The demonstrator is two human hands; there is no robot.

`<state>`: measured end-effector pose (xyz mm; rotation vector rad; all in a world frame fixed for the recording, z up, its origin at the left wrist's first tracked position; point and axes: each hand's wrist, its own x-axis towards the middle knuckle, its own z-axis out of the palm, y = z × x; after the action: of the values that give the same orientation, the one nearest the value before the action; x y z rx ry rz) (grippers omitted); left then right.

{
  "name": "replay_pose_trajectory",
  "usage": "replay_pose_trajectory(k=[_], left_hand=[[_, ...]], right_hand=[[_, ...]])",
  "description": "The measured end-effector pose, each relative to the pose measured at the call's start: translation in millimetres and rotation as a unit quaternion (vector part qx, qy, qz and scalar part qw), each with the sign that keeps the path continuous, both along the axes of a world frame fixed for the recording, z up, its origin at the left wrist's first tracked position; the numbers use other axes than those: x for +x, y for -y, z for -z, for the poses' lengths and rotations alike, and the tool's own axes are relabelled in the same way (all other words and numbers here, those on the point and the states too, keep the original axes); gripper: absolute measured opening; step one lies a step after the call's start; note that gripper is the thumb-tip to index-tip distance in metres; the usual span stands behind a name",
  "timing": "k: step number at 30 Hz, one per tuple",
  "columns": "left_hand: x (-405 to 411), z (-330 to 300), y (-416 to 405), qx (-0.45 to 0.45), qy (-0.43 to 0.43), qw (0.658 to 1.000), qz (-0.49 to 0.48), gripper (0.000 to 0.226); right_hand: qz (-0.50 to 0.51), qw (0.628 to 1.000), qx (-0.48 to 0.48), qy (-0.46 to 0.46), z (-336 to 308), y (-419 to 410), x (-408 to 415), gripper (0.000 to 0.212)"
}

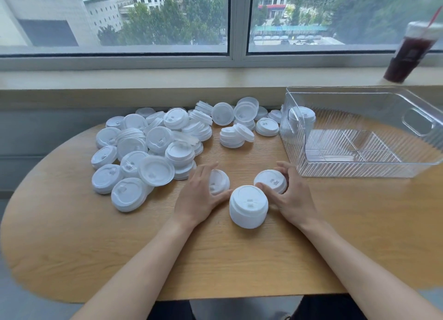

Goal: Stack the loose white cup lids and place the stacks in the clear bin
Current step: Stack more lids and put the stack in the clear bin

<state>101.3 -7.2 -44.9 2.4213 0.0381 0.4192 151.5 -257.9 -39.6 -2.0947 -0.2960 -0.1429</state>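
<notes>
A stack of white cup lids (248, 209) stands on the wooden table (96, 248) between my hands. My left hand (200, 195) grips a single white lid (219, 180) just left of the stack. My right hand (291, 195) holds another white lid (271, 180) just right of it, fingers curled round its rim. A heap of loose white lids (153, 149) covers the table's far left and middle. The clear bin (359, 168) sits at the far right with one stack of lids (302, 118) in its back left corner.
A dark drink in a plastic cup (407, 53) with a red straw stands on the windowsill at the far right. The table's rounded front edge runs close to my body. Bare wood lies in front of the stack and right of my right hand.
</notes>
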Motion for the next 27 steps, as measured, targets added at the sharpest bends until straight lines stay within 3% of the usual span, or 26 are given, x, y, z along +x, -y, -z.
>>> replay_pose_trajectory(k=[10,16,21,27], left_hand=[[-16,-3,-17,-0.005,-0.055,0.998,0.037,0.085],[-22,-8,-18,-0.067,-0.027,0.997,0.016,0.081],[-36,-18,-4,-0.232,0.018,0.973,-0.004,0.069],[-52,-33,30,-0.199,0.027,0.976,0.084,0.071]], right_hand=[[-0.035,0.997,-0.065,-0.026,-3,15,-5,0.078],[-0.067,0.990,-0.121,-0.006,-5,17,-4,0.077],[-0.013,0.996,-0.081,0.017,-5,14,-10,0.078],[0.046,0.999,-0.002,-0.001,-5,14,-11,0.076]])
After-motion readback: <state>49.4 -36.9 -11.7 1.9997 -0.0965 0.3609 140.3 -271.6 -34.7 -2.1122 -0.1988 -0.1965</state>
